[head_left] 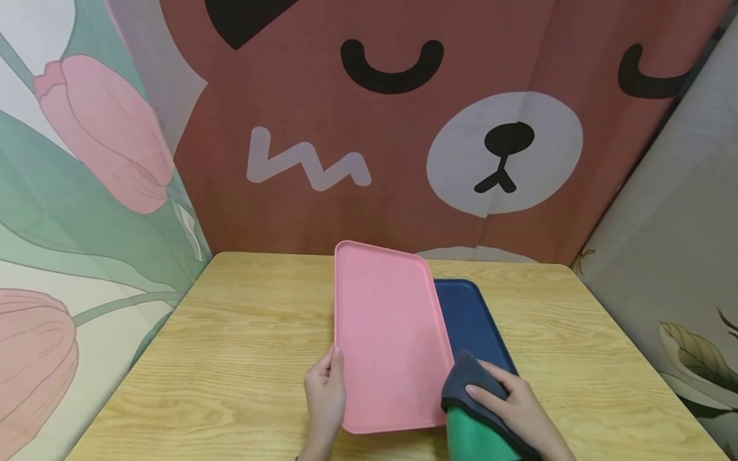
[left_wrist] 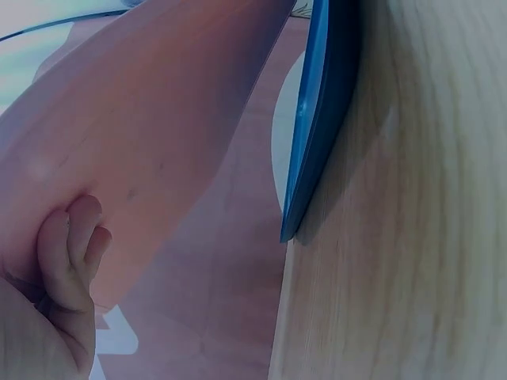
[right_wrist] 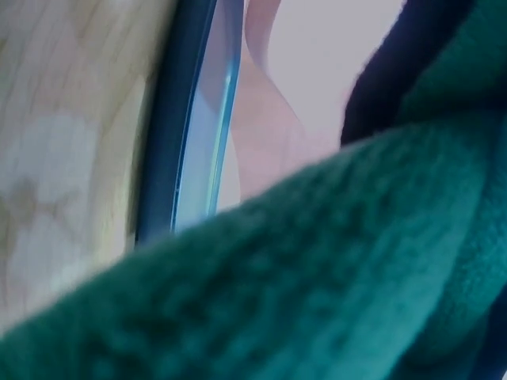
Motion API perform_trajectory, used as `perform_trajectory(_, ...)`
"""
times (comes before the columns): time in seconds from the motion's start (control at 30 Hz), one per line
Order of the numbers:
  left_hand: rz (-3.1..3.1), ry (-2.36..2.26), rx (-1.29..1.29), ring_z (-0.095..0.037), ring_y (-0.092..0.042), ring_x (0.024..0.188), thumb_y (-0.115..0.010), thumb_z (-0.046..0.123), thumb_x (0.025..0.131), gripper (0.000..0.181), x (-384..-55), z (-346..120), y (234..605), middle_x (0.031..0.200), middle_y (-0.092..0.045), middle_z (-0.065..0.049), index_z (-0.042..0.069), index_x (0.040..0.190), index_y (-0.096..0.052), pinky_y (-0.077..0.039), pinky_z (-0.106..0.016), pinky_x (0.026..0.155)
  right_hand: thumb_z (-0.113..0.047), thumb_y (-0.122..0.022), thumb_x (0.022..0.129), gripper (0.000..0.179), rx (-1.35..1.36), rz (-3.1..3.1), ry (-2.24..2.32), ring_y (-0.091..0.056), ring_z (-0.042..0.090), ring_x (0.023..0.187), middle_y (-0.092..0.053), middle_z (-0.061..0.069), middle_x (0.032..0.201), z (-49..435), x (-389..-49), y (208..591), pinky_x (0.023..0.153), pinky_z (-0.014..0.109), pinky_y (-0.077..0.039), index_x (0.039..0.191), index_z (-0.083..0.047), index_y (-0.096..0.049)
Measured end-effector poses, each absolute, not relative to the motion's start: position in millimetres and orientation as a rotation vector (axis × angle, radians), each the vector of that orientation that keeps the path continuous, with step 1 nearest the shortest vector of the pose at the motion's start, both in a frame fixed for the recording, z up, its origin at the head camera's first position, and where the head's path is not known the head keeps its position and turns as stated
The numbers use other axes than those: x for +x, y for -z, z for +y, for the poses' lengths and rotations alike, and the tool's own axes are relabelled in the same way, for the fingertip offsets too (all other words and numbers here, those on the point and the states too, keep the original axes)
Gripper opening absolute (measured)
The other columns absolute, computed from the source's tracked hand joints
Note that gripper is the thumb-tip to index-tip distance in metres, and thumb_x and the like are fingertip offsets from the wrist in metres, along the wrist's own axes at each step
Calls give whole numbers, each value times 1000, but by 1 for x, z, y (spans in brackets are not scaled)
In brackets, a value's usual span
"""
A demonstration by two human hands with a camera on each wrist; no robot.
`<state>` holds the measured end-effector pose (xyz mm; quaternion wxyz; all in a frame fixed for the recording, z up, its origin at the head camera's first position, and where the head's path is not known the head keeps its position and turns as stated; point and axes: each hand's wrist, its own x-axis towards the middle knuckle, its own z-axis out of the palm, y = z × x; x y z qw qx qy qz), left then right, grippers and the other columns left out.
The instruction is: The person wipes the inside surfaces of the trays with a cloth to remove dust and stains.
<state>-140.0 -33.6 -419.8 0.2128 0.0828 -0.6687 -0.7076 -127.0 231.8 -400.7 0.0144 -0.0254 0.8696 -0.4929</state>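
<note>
A pink rectangular tray is held up off the table, tilted, its inner face toward the head camera. My left hand grips its left edge low down, thumb on the near side; curled fingers show against the tray's underside in the left wrist view. My right hand holds a grey and green cloth at the tray's lower right edge. Green fabric fills much of the right wrist view and hides that hand there. Behind the pink tray, a dark blue tray lies on the table, partly covered.
The wood-grain table extends to both sides of the trays. A brown curtain with a bear face hangs at its back edge. A flowered curtain stands on the left and a pale one on the right.
</note>
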Motion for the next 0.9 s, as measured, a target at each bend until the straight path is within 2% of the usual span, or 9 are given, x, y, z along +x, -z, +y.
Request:
perform_trajectory(0.5, -1888, 1954, 227, -28, -61, 84, -48, 6, 91, 28, -145, -29, 427, 109, -54, -27, -14, 110, -52, -50, -24, 64, -28, -66, 81, 52, -84, 2691, 1539, -47, 35, 111, -52, 17, 121, 231, -127, 403, 87, 48, -40, 123, -1, -52)
perform_trajectory(0.77, -1864, 1959, 174, -32, -53, 102, -47, 3, 91, 26, -150, -25, 427, 111, -52, -27, -16, 109, -53, -47, -29, 74, -28, -67, 81, 52, -80, 2693, 1535, -46, 35, 111, -52, 17, 121, 231, -127, 402, 88, 48, -39, 122, 0, -52)
perform_trajectory(0.9, -1861, 1965, 159, -32, -52, 103, -46, 3, 91, 26, -151, -22, 428, 111, -52, -27, -15, 108, -53, -48, -29, 74, -28, -67, 80, 52, -69, 2690, 1532, -46, 35, 112, -52, 17, 121, 231, -127, 401, 88, 49, -39, 122, 0, -52)
